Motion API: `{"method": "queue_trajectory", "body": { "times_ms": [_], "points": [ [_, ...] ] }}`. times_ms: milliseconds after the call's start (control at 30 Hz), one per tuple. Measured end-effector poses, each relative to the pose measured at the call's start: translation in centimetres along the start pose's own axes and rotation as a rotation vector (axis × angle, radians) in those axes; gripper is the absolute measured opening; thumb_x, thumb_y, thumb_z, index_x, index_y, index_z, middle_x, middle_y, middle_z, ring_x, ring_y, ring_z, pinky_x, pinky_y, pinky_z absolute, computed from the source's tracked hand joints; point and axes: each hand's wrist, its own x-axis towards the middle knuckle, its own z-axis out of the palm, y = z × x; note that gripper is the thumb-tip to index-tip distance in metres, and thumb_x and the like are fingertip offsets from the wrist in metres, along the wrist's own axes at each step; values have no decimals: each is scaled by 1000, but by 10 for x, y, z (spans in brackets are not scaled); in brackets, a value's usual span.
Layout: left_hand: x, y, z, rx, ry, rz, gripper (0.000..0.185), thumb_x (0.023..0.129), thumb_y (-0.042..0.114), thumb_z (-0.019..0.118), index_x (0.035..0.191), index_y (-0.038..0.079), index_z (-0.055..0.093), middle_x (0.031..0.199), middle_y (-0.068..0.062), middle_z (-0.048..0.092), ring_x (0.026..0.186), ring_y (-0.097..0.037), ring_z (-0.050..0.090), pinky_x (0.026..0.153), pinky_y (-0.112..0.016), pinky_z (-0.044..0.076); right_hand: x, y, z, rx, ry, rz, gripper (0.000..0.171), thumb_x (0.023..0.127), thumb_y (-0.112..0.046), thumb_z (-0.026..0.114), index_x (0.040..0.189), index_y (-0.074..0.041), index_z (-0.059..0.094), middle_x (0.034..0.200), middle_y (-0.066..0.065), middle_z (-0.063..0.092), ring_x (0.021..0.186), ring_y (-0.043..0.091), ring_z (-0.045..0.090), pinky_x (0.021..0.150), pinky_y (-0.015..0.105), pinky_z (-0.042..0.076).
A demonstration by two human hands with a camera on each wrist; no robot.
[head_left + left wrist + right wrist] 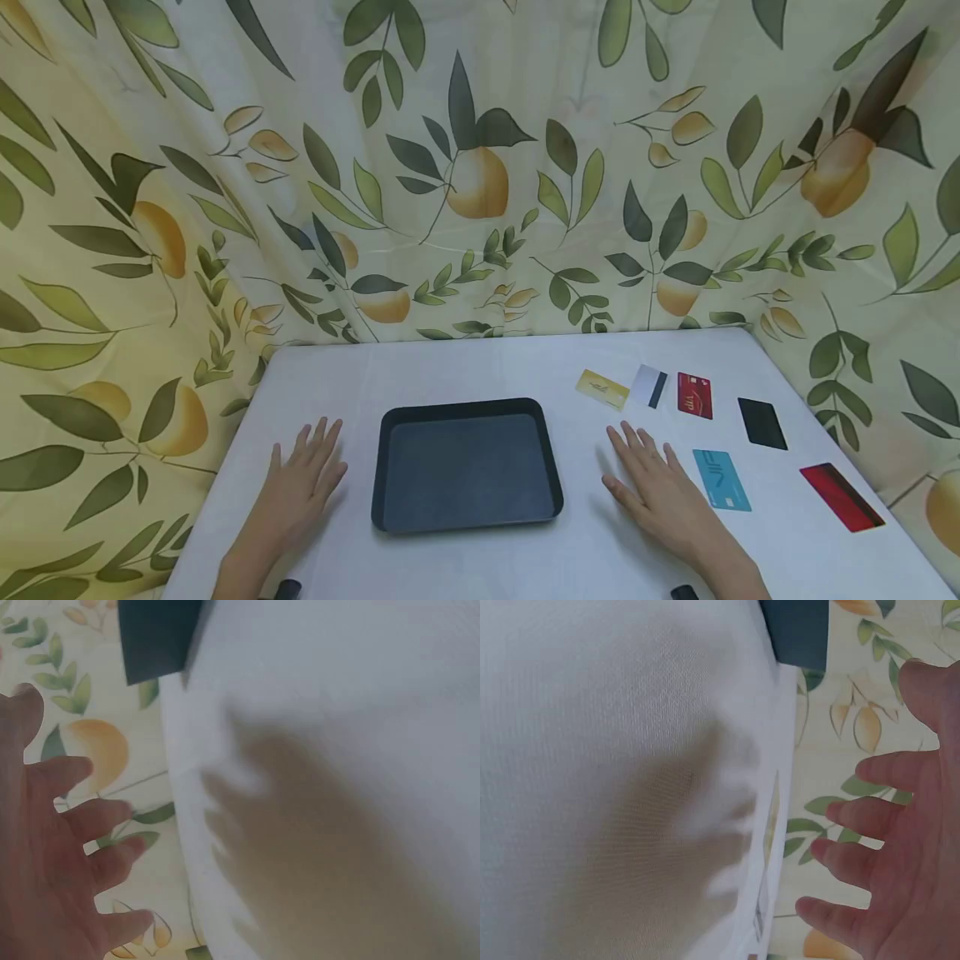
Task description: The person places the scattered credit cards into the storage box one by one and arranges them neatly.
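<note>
A dark rectangular tray (pixel 465 467) lies on the white table between the two hands. To its left, the left hand (pixel 300 485) hovers palm down with fingers spread and holds nothing; its shadow falls on the cloth in the left wrist view. On the tray's other side, the right hand (pixel 652 492) is held the same way, fingers extended. Nearest to it is a blue card (pixel 722 480). Beyond lie a yellow card (pixel 602 389), a white card (pixel 645 386) with a dark stripe, and a red card (pixel 694 395).
Further right are a black card (pixel 762 423) and a red card with a black stripe (pixel 842 497) near the table's right edge. A curtain (pixel 480 275) printed with fruit and leaves hangs behind and beside the white table (pixel 450 367).
</note>
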Motion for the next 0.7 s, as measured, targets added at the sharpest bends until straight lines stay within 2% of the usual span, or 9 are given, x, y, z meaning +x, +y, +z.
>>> {"method": "queue_trajectory", "body": {
  "times_ms": [167, 333, 467, 600, 700],
  "points": [
    [5, 7, -4, -81, 29, -15, 58, 112, 45, 41, 160, 13, 43, 157, -17, 53, 145, -44, 48, 122, -72, 28, 2, 2, -3, 1, 28, -4, 79, 100, -61, 57, 161, -14, 39, 163, 20, 44, 151, 48, 37, 121, 74, 28],
    [10, 13, -6, -268, 47, -88, 52, 111, 46, 45, 151, 15, 56, 146, -14, 64, 135, -42, 60, 115, -65, 44, 7, 7, -4, 19, 85, -3, 66, 101, -55, 60, 153, -16, 52, 154, 16, 57, 141, 46, 52, 114, 72, 42],
    [16, 17, -2, -425, 4, -159, 44, 110, 39, 53, 146, 15, 61, 142, -9, 68, 130, -38, 64, 110, -58, 52, 15, 13, -2, 63, 136, 5, 52, 102, -43, 65, 146, -16, 61, 146, 13, 65, 136, 43, 58, 108, 67, 50],
    [24, 18, 7, -642, -64, -187, 42, 109, 32, 57, 145, 11, 61, 140, -12, 69, 123, -31, 69, 97, -38, 62, 23, 18, -1, 148, 149, 46, 44, 103, -34, 66, 142, -15, 64, 141, 15, 67, 134, 43, 59, 108, 66, 51],
    [28, 20, 13, -812, -130, -211, 43, 108, 31, 58, 146, 10, 59, 143, -16, 66, 120, -29, 69, 88, -26, 62, 30, 21, -2, 212, 131, 76, 42, 103, -33, 65, 141, -13, 64, 136, 17, 69, 129, 42, 61, 105, 64, 53]
  ]
}}
